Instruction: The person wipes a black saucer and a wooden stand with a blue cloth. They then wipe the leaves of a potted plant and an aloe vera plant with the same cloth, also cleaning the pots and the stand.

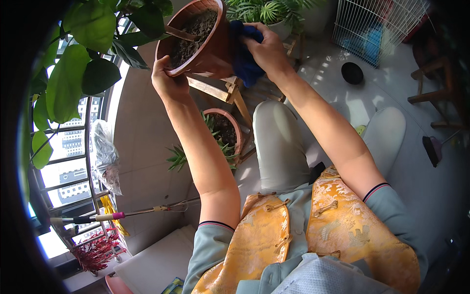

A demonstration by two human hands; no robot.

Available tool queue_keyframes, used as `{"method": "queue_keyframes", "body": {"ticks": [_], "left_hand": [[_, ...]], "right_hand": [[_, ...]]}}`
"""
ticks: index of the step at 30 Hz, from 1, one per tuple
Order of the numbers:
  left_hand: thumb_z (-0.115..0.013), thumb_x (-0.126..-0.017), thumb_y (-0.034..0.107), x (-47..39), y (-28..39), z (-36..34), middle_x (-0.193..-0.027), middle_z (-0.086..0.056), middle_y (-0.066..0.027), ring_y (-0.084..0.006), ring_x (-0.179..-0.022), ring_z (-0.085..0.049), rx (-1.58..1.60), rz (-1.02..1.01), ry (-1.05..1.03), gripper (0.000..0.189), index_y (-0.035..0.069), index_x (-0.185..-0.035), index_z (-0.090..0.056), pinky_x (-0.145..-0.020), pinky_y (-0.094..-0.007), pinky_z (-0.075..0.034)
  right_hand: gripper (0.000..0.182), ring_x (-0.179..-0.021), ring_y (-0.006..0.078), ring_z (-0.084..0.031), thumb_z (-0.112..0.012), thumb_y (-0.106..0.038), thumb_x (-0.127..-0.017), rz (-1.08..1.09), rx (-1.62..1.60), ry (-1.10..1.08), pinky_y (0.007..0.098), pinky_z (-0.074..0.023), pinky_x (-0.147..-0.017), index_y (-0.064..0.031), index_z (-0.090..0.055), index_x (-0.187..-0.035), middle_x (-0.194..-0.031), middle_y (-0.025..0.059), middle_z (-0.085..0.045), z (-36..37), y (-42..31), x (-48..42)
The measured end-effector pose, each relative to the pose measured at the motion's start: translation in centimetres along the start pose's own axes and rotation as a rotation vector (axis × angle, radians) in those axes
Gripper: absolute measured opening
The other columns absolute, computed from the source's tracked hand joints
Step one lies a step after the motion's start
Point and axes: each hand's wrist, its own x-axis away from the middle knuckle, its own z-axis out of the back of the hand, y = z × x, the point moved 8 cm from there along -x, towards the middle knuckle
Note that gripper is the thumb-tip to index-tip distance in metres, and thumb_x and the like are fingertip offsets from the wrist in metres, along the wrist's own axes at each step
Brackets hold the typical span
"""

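My left hand [170, 79] grips the near rim of a reddish-brown plastic flowerpot [211, 55], which is tilted so its mouth faces left. Dark soil [196, 35] fills it, and a brown stem or stick [181, 33] comes out of the soil. Bunched in my right hand [266, 49] is a dark blue cloth [246, 68], pressed against the pot's outer side near its base. A wooden plant stand [213, 88] shows just below the pot; whether the pot touches it I cannot tell.
Large green leaves [68, 84] hang at upper left by the window railing. Below the stand sits a terracotta-coloured pot [237, 126] with a spiky plant. A white wire cage [367, 33], a black bowl [352, 73], a wooden stool [433, 95] and a broom [433, 149] are at right.
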Motion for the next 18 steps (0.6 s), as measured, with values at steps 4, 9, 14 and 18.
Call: {"method": "queue_keyframes", "body": {"ticks": [4, 9, 14, 18], "left_hand": [[-0.051, -0.08, 0.001, -0.6, -0.2, 0.0, -0.057, -0.04, 0.0004, -0.0145, -0.05, -0.044, 0.031, -0.005, 0.092, 0.023, 0.01, -0.062, -0.041, -0.061, -0.0331, -0.05], [-0.05, -0.079, 0.0, -0.5, -0.2, 0.2, -0.059, -0.042, -0.0019, -0.0174, -0.053, -0.046, 0.066, -0.028, 0.136, 0.019, 0.008, -0.064, -0.042, -0.063, -0.0353, -0.052], [-0.05, -0.079, -0.001, -0.4, 0.1, 1.9, -0.066, -0.047, -0.0045, -0.0196, -0.062, -0.051, 0.1, -0.108, 0.168, 0.013, 0.005, -0.068, -0.045, -0.069, -0.0386, -0.053], [-0.045, -0.082, 0.001, 1.1, -0.5, -0.1, -0.098, -0.06, -0.0147, -0.0295, -0.086, -0.06, 0.096, -0.199, 0.155, 0.023, -0.004, -0.102, -0.053, -0.081, -0.0421, -0.052]], "right_hand": [[0.031, -0.089, 0.0311, -0.06, -0.064, -0.014, -0.077, 0.233, 0.059, 0.141, 0.0374, -0.048, -0.077, -0.0091, -0.061, -0.108, -0.095, 0.0168, -0.06, -0.5, -4.7, 0.6], [0.033, -0.1, 0.0359, -0.055, -0.062, -0.014, -0.076, -0.002, 0.419, 0.139, 0.0419, -0.0458, -0.083, -0.0098, -0.059, -0.108, -0.105, 0.0174, -0.053, 0.6, 4.5, 3.7], [0.033, -0.092, 0.0323, -0.061, -0.063, -0.012, -0.075, -0.056, 0.101, 0.095, 0.0372, -0.0463, -0.083, -0.0042, -0.058, -0.107, -0.099, 0.0186, -0.061, -0.8, 4.9, 2.6], [0.025, -0.082, 0.0141, -0.058, -0.06, -0.011, -0.086, 0.111, -0.09, 0.042, 0.027, -0.0455, -0.076, -0.0054, -0.057, -0.109, -0.094, 0.0043, -0.061, -2.0, -4.3, -0.5]]}}
